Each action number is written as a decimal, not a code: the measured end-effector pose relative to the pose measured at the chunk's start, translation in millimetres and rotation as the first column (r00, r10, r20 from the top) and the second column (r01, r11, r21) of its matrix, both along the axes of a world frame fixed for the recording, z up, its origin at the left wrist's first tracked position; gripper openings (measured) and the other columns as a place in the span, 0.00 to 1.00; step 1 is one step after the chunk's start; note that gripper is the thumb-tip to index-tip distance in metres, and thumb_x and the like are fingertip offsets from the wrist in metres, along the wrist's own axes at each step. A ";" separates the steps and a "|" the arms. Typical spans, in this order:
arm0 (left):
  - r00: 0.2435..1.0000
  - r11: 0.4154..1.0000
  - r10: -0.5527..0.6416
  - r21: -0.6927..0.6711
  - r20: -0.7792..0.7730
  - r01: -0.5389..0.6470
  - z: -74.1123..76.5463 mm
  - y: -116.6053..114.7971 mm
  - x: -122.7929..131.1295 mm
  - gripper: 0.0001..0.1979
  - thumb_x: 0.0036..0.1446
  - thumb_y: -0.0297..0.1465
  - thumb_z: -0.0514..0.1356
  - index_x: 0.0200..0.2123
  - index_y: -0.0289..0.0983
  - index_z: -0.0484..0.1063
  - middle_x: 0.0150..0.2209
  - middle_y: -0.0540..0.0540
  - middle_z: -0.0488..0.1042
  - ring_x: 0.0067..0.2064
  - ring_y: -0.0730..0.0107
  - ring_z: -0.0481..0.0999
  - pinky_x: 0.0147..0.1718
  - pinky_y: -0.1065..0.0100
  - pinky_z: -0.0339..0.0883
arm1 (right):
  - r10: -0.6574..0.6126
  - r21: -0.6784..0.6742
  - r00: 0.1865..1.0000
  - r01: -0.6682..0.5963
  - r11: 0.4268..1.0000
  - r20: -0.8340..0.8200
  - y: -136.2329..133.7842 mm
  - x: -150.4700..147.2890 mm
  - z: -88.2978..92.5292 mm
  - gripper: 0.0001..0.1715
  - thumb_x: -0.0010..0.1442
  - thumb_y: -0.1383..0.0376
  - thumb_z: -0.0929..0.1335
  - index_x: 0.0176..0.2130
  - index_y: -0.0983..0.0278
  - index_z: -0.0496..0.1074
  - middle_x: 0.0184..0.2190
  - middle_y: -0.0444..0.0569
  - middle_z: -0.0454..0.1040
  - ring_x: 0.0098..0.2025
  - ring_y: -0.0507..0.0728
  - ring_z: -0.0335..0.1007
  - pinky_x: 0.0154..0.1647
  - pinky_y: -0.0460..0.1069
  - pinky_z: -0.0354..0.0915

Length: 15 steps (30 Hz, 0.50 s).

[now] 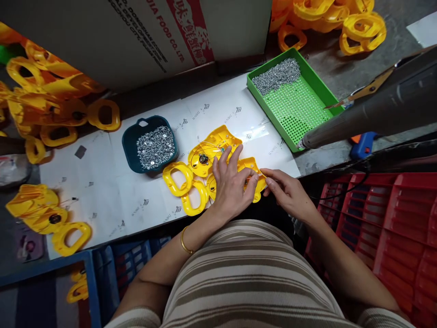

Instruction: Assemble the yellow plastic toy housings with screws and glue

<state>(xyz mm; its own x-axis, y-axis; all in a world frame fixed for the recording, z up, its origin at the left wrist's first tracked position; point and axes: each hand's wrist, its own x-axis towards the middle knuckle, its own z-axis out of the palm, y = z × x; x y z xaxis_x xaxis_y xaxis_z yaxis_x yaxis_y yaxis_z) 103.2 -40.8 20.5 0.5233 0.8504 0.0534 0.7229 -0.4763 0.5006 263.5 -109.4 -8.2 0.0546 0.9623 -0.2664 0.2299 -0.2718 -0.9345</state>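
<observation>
Two yellow plastic shell halves with loop handles lie side by side on the paper-covered bench. The farther shell half (195, 160) shows its hollow inside, with thin wires, a small green circuit board and a round dark part. Over the nearer shell half (261, 184) is my left hand (232, 189), hiding much of it. Its thumb and index finger press together above the shell; whatever they pinch is too small to make out, and the other fingers stretch forward. My right hand (290, 193) grips that shell's right edge between thumb and fingers.
A dark teal tub (127, 155) of silver screws stands left of the shells. Beyond, a green perforated tray (316, 84) holds more screws. A dark powered tool (368, 105) juts in from the right. Yellow shells (51, 95) pile up beside a carton (136, 41); red crate (385, 218) at right.
</observation>
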 end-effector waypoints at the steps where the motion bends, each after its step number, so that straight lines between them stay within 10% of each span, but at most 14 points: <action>1: 1.000 1.000 0.001 0.003 -0.005 -0.001 -0.3 0.0 0.3 0.09 0.60 0.34 0.58 0.31 0.39 0.76 0.66 0.44 0.57 0.68 0.48 0.48 0.62 0.38 0.41 | 0.004 0.003 1.000 -0.004 1.000 0.004 -0.2 0.6 -0.3 0.24 0.65 0.54 0.62 0.54 0.65 0.68 0.43 0.52 0.74 0.30 0.50 0.73 0.33 0.47 0.71; 15: 0.999 0.999 -0.026 0.041 -0.021 0.027 -8.1 -5.0 -1.4 0.11 0.60 0.35 0.57 0.29 0.39 0.76 0.67 0.47 0.55 0.69 0.48 0.45 0.63 0.37 0.38 | -0.057 -0.176 0.970 0.015 0.984 -0.234 11.4 -2.1 -5.6 0.34 0.57 0.46 0.66 0.54 0.67 0.69 0.34 0.51 0.74 0.29 0.52 0.71 0.19 0.44 0.68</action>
